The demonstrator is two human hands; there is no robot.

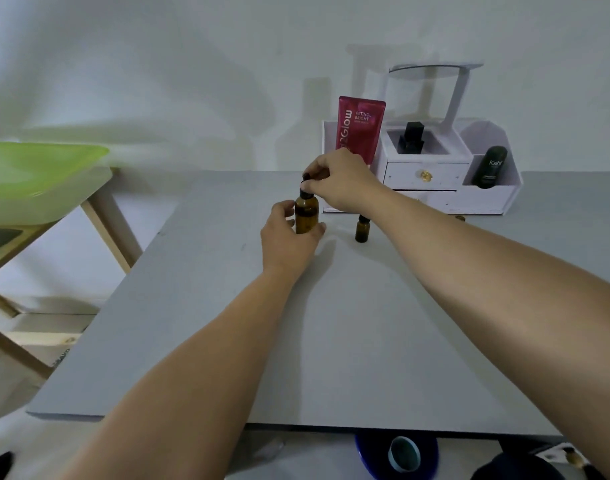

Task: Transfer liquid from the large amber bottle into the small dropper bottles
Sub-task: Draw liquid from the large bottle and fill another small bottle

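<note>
The large amber bottle (306, 213) stands upright on the grey table (331, 323), a little beyond its middle. My left hand (286, 237) wraps around the bottle's lower body. Above it, my right hand (338, 178) pinches the black dropper cap (306, 188) at the bottle's neck. A small amber dropper bottle (362, 229) stands open-necked just to the right, partly behind my right forearm. A second small amber object (461, 218) peeks out beyond my right arm, mostly hidden.
A white cosmetics organiser (445, 188) sits at the back right, holding a red tube (359, 129), a black bottle (412, 140) and a dark tube (490, 168). A green-seated chair (37, 174) stands left of the table. A blue object (397, 452) lies below the front edge.
</note>
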